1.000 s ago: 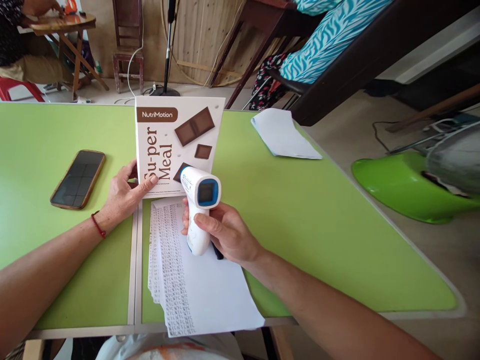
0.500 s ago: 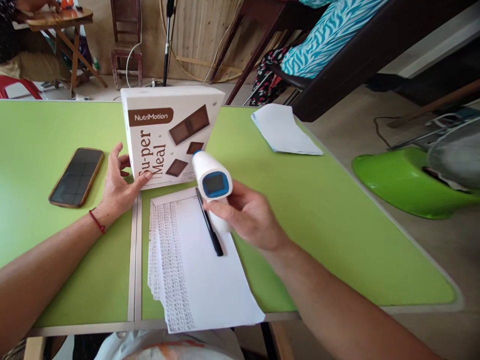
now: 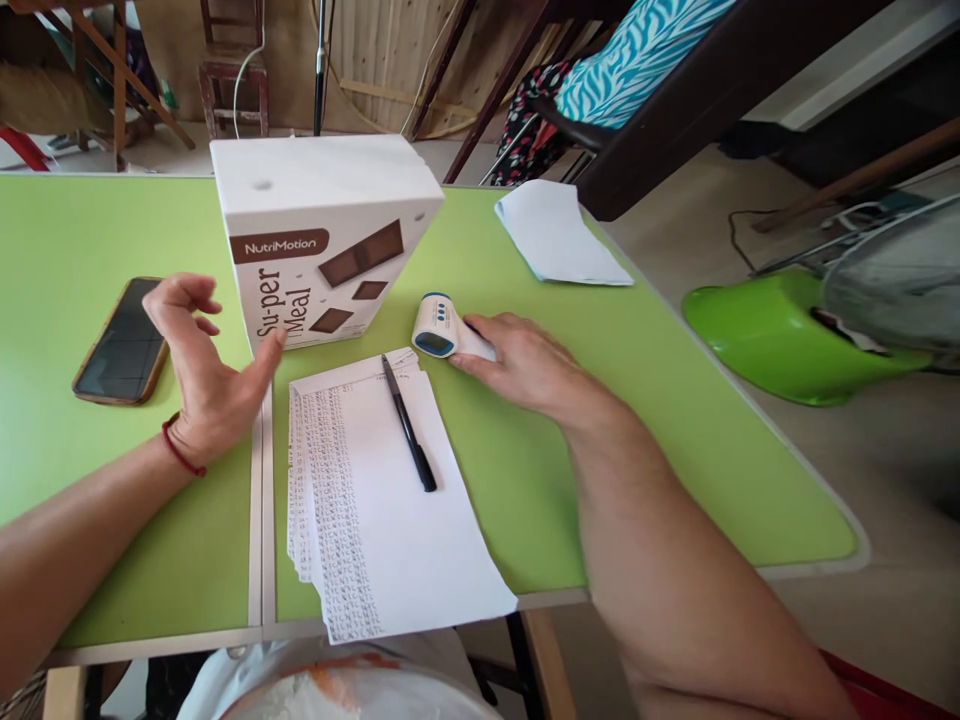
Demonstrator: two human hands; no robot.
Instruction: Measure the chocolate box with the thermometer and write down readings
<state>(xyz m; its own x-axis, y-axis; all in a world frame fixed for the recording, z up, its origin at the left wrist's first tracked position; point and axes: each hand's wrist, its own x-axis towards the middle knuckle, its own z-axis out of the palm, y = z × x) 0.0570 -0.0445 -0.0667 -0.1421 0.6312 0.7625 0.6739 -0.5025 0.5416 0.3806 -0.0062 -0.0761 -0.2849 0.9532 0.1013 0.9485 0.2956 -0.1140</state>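
Note:
My right hand [image 3: 525,365] grips the handle of a white and blue infrared thermometer [image 3: 435,322], which lies low at the table top right of the box, its small screen toward me. In front of the white NutriMotion box [image 3: 330,180] my left hand [image 3: 214,360] hovers with thumb and fingers apart and nothing between them. The box stands upright. Below it lie sheets of paper [image 3: 405,570] with rows of handwritten letters down their left side. A black pen [image 3: 409,425] rests on the sheets. Left of the box is a phone [image 3: 120,345], partly covered by my left hand.
The green table [image 3: 180,560] has a metal seam running toward me. Folded papers [image 3: 559,240] lie at its far right. Beyond the right edge is a bright green plastic object [image 3: 772,335]. A person in blue-patterned clothing [image 3: 637,60] sits behind the table.
My right hand has lowered the thermometer from above the pen to the table, farther right. My left hand has come off the box, which now shows more of its top.

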